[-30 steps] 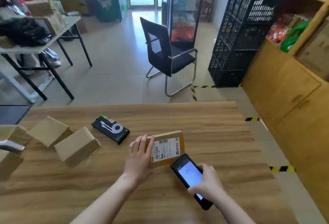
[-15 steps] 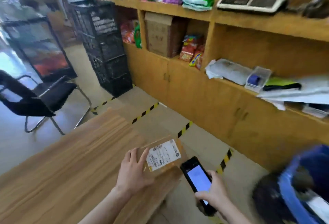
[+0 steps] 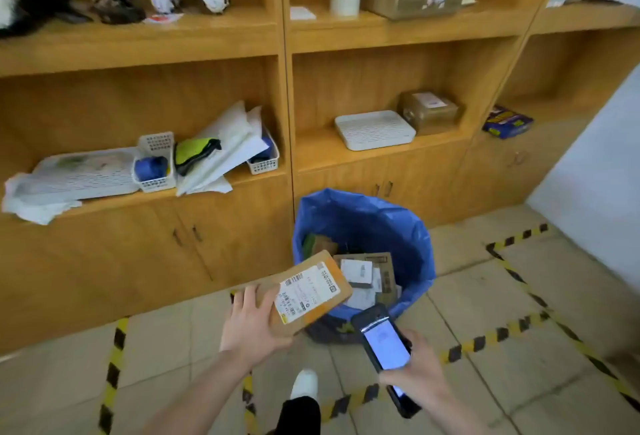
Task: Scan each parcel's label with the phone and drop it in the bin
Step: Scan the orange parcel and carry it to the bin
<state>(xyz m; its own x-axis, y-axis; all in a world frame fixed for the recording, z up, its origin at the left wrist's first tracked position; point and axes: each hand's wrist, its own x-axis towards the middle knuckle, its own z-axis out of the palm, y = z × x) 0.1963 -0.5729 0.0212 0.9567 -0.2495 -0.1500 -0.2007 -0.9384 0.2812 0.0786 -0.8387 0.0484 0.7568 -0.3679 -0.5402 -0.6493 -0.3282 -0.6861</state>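
The left hand point(image 3: 252, 327) grips the near end of the cardboard parcel point(image 3: 308, 292), label up, probably so the label stays readable. Its long axis runs away and rightward, the far end pointing over the near rim of the blue-lined bin point(image 3: 381, 223), seemingly poised for the drop. The right hand point(image 3: 415, 369) clasps the phone point(image 3: 384, 344), screen lit, just beside the parcel.

back: honey-coloured wooden shelving unit point(image 3: 284, 43), open shelves above, closed wooden cupboard doors point(image 3: 221, 227) below | floor: pale beige square tiles point(image 3: 467, 282), crossed by yellow-and-black striped tape point(image 3: 112, 374) | right: plain pale bluish-white wall point(image 3: 595, 164) | light: soft, even
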